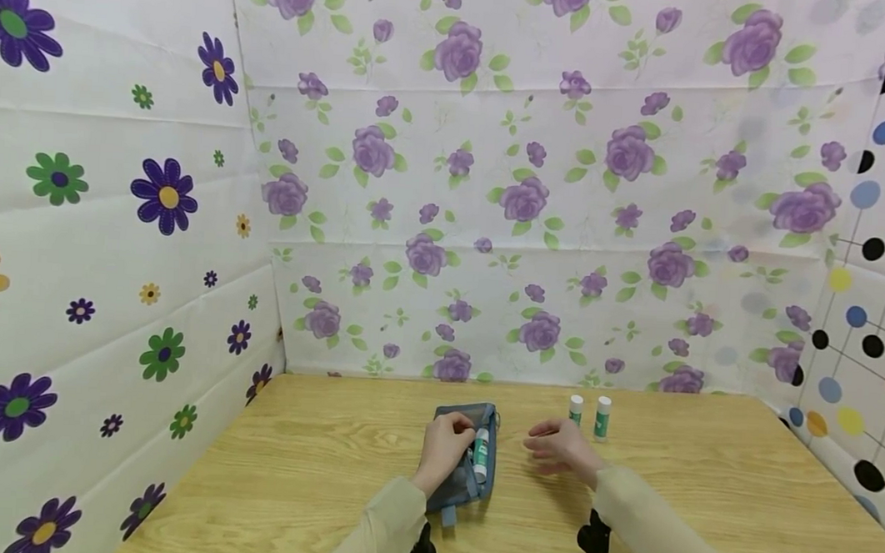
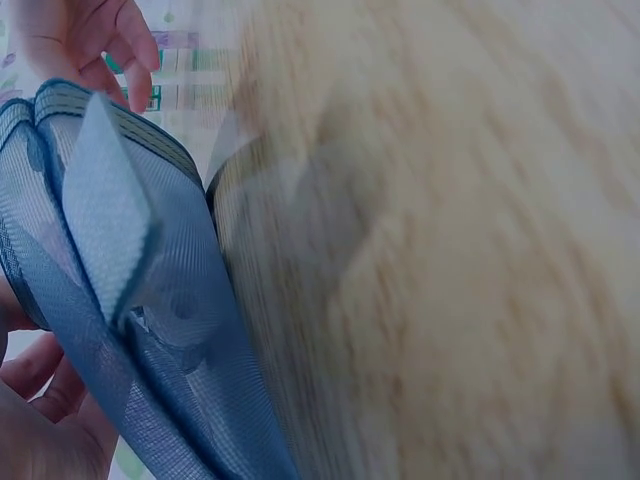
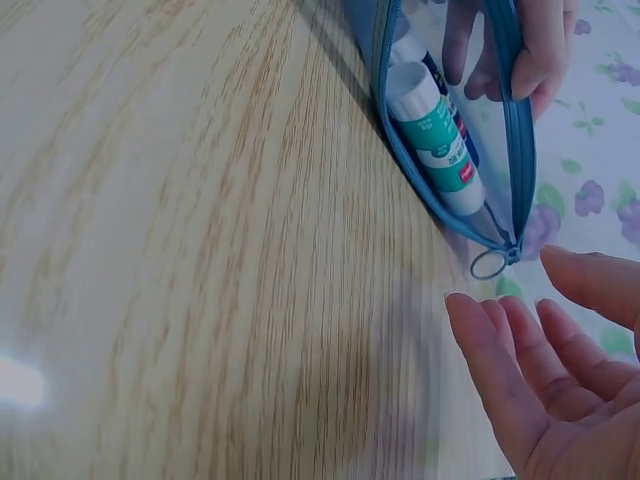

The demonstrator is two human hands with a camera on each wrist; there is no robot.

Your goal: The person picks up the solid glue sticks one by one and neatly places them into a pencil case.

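- Blue mesh pouch [image 2: 190,270], unzipped on the wooden counter [image 1: 313,453], short of its back edge; green-and-white cylindrical glue stick [image 3: 437,140] inside.
- Left hand [image 1: 445,449]: fingers pinching the pouch's rim.
- Right hand [image 1: 565,447]: fingers released, beside the pouch.
- Two white-capped green glue sticks [image 1: 602,419], upright nearer the back edge.

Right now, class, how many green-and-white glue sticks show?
3: two green-and-white glue sticks on the wooden table, one inside the blue mesh pouch, which may hide more.

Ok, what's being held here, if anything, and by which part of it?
The left hand holds the blue mesh pouch by the zippered edge of its opening, on the side away from the right hand, which holds nothing.
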